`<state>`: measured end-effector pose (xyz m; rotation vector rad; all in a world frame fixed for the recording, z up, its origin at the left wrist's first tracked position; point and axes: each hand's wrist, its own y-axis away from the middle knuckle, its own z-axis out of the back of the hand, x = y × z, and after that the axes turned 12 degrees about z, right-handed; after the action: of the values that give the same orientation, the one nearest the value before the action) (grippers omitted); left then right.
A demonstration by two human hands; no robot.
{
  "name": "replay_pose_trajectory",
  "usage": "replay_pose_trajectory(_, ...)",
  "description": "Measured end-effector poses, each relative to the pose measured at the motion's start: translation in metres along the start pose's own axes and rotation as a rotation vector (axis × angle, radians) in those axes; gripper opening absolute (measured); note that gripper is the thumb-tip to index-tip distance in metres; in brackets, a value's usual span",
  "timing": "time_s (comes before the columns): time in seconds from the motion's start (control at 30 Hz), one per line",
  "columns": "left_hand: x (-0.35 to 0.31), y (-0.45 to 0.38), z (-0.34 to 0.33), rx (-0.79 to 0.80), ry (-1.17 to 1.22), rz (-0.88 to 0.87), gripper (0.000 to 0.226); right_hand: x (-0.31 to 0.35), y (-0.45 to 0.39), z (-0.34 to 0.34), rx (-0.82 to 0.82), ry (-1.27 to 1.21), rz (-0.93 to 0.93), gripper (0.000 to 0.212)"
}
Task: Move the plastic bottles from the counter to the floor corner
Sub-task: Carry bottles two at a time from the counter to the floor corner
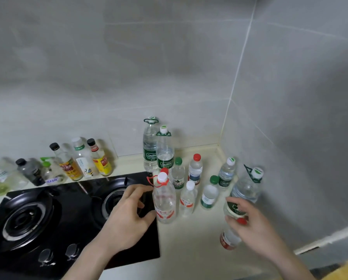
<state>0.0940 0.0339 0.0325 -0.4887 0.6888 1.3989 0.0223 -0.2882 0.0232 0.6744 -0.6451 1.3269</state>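
Several clear plastic bottles with green, red and white caps stand in the counter's (191,235) back right corner. My left hand (128,211) hovers over the stove's right edge, fingers loosely curved beside a large red-labelled bottle (165,201) that has a red carry ring; the thumb just touches its side. My right hand (252,225) pinches a small red-labelled bottle (228,239) by its red-capped neck, and the bottle hangs below the hand. The same hand's fingertips rest on the green label of a large bottle (246,190) by the right wall.
A black two-burner gas stove (47,219) fills the counter's left half. Sauce and oil bottles (100,158) line the back wall behind it. Two tall green-labelled bottles (155,154) stand at the back. Grey tiled walls close the corner on the right.
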Motion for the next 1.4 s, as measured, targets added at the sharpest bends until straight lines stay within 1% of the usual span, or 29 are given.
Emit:
replay_pose_trajectory(0.07, -0.007, -0.007, -0.007, -0.021, 0.006, 0.035, 0.067, -0.007, -0.013, 0.002, 0.066, 0.050, 0.025, 0.043)
replay_pose_trajectory(0.13, -0.011, -0.016, -0.016, -0.051, -0.031, 0.056, 0.073, -0.017, -0.025, 0.006, 0.129, 0.089, 0.051, 0.045)
replay_pose_trajectory(0.2, -0.013, -0.024, -0.026, -0.065, -0.070, 0.089, 0.073, -0.028, -0.034, 0.009, 0.203, 0.140, 0.060, 0.049)
replay_pose_trajectory(0.33, -0.012, -0.031, -0.049, -0.018, -0.101, 0.150, 0.071, -0.054, -0.046, 0.014, 0.321, 0.248, 0.068, 0.056)
replay_pose_trajectory(0.4, -0.010, -0.030, -0.059, -0.025, -0.064, 0.168, 0.071, -0.068, -0.049, 0.014, 0.365, 0.304, 0.063, 0.052)
replay_pose_trajectory(0.43, -0.010, -0.030, -0.063, -0.039, -0.047, 0.183, 0.069, -0.075, -0.050, 0.014, 0.380, 0.328, 0.057, 0.045)
replay_pose_trajectory(0.53, -0.011, -0.031, -0.071, -0.087, -0.068, 0.236, 0.059, -0.088, -0.054, 0.012, 0.380, 0.374, 0.072, 0.020)
replay_pose_trajectory(0.73, -0.018, -0.033, -0.076, -0.168, -0.110, 0.262, 0.021, -0.092, -0.064, 0.004, 0.382, 0.388, 0.156, 0.014)
replay_pose_trajectory(0.8, -0.022, -0.034, -0.075, -0.208, -0.145, 0.270, 0.015, -0.092, -0.069, 0.002, 0.375, 0.363, 0.180, 0.014)
replay_pose_trajectory(0.97, -0.035, -0.033, -0.071, -0.251, -0.251, 0.280, 0.017, -0.085, -0.082, -0.005, 0.390, 0.368, 0.253, 0.012)
replay_pose_trajectory(1.07, -0.042, -0.029, -0.070, -0.264, -0.287, 0.268, 0.021, -0.081, -0.086, -0.014, 0.397, 0.392, 0.304, 0.009)
replay_pose_trajectory(1.17, -0.053, -0.022, -0.070, -0.273, -0.303, 0.264, 0.022, -0.078, -0.087, -0.018, 0.393, 0.366, 0.337, 0.008)
replay_pose_trajectory(1.3, -0.068, -0.009, -0.071, -0.217, -0.206, 0.301, 0.018, -0.073, -0.088, -0.023, 0.369, 0.318, 0.380, 0.007)
replay_pose_trajectory(1.4, -0.080, 0.002, -0.069, -0.225, -0.152, 0.322, 0.024, -0.070, -0.087, -0.028, 0.334, 0.284, 0.378, 0.009)
